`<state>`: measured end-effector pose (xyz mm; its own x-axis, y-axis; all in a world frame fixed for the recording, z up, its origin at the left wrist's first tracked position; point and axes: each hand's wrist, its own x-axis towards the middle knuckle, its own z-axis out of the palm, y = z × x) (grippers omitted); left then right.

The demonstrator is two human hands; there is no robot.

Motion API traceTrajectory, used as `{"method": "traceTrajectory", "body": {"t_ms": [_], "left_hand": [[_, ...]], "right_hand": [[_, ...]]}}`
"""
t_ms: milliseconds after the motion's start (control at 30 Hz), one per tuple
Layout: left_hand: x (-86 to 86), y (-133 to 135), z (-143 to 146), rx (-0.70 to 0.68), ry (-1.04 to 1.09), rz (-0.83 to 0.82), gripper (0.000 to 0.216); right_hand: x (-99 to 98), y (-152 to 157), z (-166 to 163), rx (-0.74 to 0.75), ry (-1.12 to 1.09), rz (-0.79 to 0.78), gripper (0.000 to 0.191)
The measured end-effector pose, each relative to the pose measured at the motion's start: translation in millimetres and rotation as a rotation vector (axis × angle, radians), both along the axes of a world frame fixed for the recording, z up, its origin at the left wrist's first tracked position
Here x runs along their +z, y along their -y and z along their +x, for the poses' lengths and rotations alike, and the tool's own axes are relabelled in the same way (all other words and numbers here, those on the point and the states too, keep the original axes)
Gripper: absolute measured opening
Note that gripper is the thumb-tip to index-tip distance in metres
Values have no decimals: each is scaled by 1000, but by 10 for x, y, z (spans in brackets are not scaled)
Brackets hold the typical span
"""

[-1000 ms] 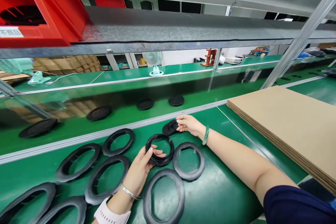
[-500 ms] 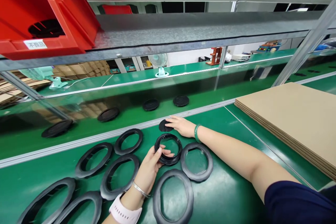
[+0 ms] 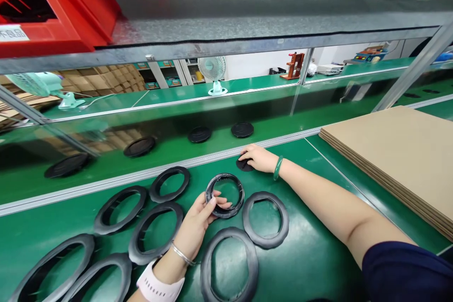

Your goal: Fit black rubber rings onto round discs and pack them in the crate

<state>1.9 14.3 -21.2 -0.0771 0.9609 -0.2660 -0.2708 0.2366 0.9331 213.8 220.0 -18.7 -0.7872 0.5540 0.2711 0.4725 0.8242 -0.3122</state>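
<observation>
My left hand grips a black ring by its left side, thumb on top and fingers through the opening. At the rail along the bench's far edge, my right hand has its fingers on a flat black disc; whether they grip it or only rest on it I cannot tell. Just right of the held ring lies a grey-black ring, and a larger one lies in front of it. Several more such rings, among them one ring, are spread over the left of the green bench.
Beyond the metal rail, black discs lie spaced along a green strip. A stack of cardboard sheets is on the right. Overhead runs a metal shelf with a red bin. Slanted metal posts hold it up.
My right hand has moved right along the rail, and the black disc under its fingers has moved with it. My left hand still holds the ring, now tilted slightly differently. The view has shifted down.
</observation>
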Motion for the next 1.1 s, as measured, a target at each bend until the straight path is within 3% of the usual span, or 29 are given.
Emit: {"method": "traceTrajectory", "body": {"t_ms": [100,233,333,433,600,867,1000,1100], "left_hand": [[-10,-12,-29,14,-26,-3,46],[-20,-22,-45,12,-42,1,46],[-22,-24,-40,3,-69,1,47],[-16,-27,-34,-3,-108,-6,50],[-37,-41,-51,-30,-209,20,46],[-122,-67,-86,7,-278,75,48],[-103,-80,-93,54,-281,73,55],[-83,-85,-101,77,-296,79,56]], "right_hand": [[19,-148,109,8,-55,-148,32],[124,-232,219,-221,-286,-282,28],[122,-226,213,-179,-313,-336,28],[13,-185,115,-45,-219,-318,36],[-142,-132,-51,-64,-220,-316,23],[-175,-129,-75,-58,-271,-343,23],[-177,-104,-89,-54,-267,-250,17],[-75,-16,-110,-112,-366,-191,14]]}}
